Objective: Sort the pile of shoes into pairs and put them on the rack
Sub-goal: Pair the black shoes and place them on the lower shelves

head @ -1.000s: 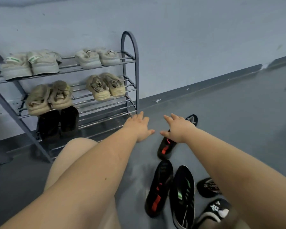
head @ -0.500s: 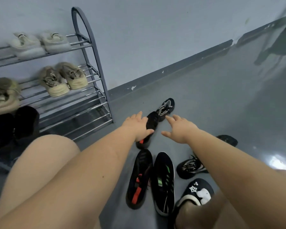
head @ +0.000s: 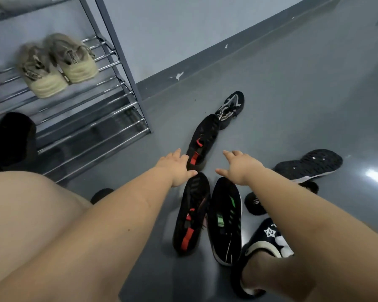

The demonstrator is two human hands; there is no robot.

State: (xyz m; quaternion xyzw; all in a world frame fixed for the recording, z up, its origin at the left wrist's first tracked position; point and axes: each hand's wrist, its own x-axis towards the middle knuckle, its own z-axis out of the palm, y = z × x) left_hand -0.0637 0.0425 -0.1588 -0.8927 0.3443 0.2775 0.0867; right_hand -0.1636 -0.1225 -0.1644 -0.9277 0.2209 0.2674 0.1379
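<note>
Black trainers litter the grey floor (head: pixel 292 88) at centre frame as I reach both arms forward. My left hand (head: pixel 175 166) and right hand (head: pixel 240 166) are spread, fingers straight and grasping nothing, either side of the far red-striped shoe (head: pixel 202 140). Its apparent mate, the near red-striped shoe (head: pixel 191 214), lies just below, beside a green-striped shoe (head: pixel 225 219). A white-patterned shoe (head: pixel 230 105) sits further up; an upturned shoe (head: pixel 310 163) lies at right. The rack (head: pixel 122 62) stands at upper left, a beige pair (head: pixel 57 64) already shelved. I judge the matching step is under way; next I should close on the far red-striped shoe, gather its mate, and carry both left to a bare shelf.
</note>
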